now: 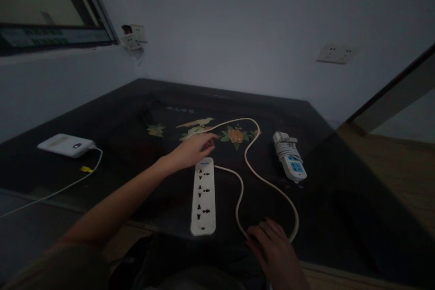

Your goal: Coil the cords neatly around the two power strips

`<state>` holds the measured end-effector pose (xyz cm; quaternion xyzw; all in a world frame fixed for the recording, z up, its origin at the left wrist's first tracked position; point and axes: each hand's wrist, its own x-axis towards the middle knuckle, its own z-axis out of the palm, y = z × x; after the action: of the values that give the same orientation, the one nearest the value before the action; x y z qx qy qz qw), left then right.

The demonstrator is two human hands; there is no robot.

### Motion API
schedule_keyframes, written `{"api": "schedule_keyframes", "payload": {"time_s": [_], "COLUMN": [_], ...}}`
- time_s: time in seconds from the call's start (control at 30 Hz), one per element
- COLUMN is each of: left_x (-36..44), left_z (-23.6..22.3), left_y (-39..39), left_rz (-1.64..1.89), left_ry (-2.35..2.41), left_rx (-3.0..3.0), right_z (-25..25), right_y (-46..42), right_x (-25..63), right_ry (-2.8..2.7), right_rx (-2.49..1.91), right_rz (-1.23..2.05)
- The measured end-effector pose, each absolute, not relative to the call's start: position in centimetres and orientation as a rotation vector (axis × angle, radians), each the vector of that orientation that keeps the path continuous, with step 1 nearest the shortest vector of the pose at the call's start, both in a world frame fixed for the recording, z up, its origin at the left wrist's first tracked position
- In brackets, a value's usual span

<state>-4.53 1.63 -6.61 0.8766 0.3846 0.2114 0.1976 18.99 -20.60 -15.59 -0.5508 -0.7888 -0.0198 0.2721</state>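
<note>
A white power strip [203, 199] lies lengthwise on the dark table, its sockets facing up. My left hand [195, 148] is over its far end, fingers loosely bent and a gap between thumb and forefinger; nothing shows between them. The strip's off-white cord [253, 163] leaves the far end, curves down to my right hand, loops around and runs back behind my left hand, where its end is hidden. Near the front edge, my right hand [272, 247] has its fingers closed on the cord.
To the right lies a smaller power strip [292, 165] with blue sockets and a grey cord wound around it. On the left is a white device [66, 145] with a cable and yellow tag [86, 169]. Wall sockets [337, 53] are behind the table [163, 99].
</note>
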Motion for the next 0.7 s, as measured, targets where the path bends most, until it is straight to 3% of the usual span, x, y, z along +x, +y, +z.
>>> {"api": "schedule_keyframes", "payload": {"time_s": [0.17,0.33,0.5,0.7], "left_x": [-7.7,-7.3,-7.3,-6.9], "left_z": [-9.3,-12.5,-14.8,-15.5], "left_y": [-5.4,-8.7,-9.6,-9.8], "left_rz": [0.753,0.977,0.898,0.771], "left_ry": [1.377,1.445,1.561,1.682], "left_rx": [2.178,2.034,2.06,2.136], "right_z": [-17.3,-15.3,-12.0,-13.7], "right_y": [-20.3,-19.7,-17.1,-13.0], "right_x": [17.0,15.4,13.5,9.2], "right_ry": [-1.986,-1.85,-1.722,-1.705], "right_rx": [-1.553,-1.526,-1.464,-1.567], "right_rz": [-0.086,-0.007,0.265,0.416]}}
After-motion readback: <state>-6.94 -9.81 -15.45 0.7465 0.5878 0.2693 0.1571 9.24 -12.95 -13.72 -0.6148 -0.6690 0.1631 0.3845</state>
